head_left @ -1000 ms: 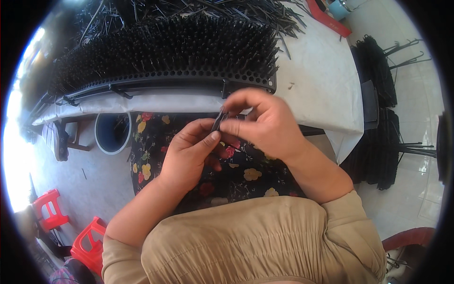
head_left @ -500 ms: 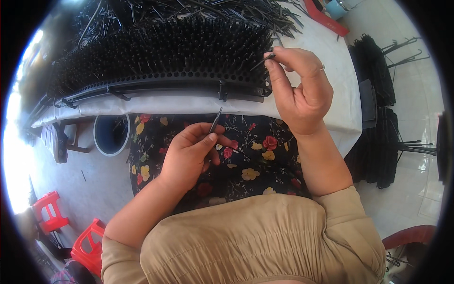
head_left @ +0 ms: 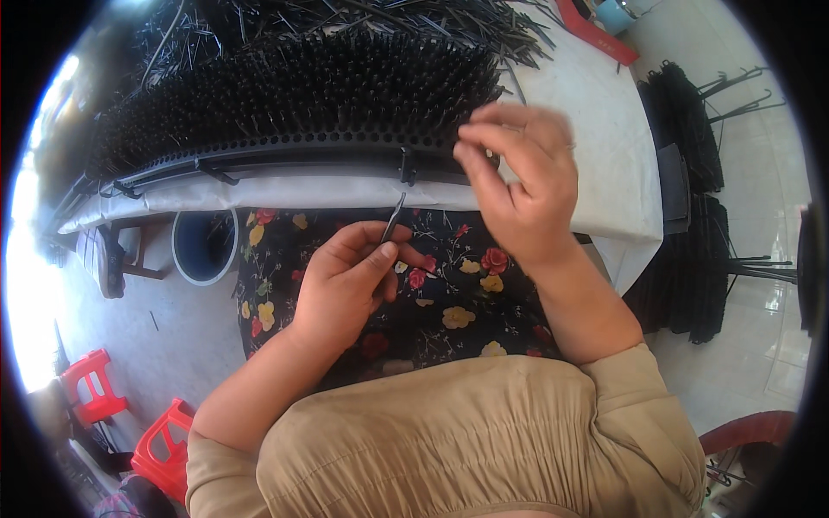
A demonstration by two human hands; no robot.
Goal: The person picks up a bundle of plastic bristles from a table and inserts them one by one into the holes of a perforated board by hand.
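Note:
A thin dark rod with a notched tip [head_left: 396,211] sticks up from my left hand [head_left: 341,268], gripped between thumb and fingers above my lap. My right hand [head_left: 522,173] is over the right end of a long black rack [head_left: 345,148], its thumb and fingertips brought together in a pinch. Motion smears part of that hand, and I cannot make out what is between the fingertips. Dense rows of upright black pins [head_left: 302,91] fill the rack, and a row of round holes runs along its near edge. Small black hooks [head_left: 407,164] jut from its front.
Loose black strips [head_left: 371,19] lie piled behind the rack on the white-covered table [head_left: 596,164]. A round bin [head_left: 205,246] stands under the table's edge at left. Red stools [head_left: 95,388] are at lower left. Bundled black rods with hooked ends [head_left: 699,268] lie at right.
My right hand has moved left and slightly toward me. The small dark strip seen in its fingertips earlier no longer shows. My left hand has hardly moved.

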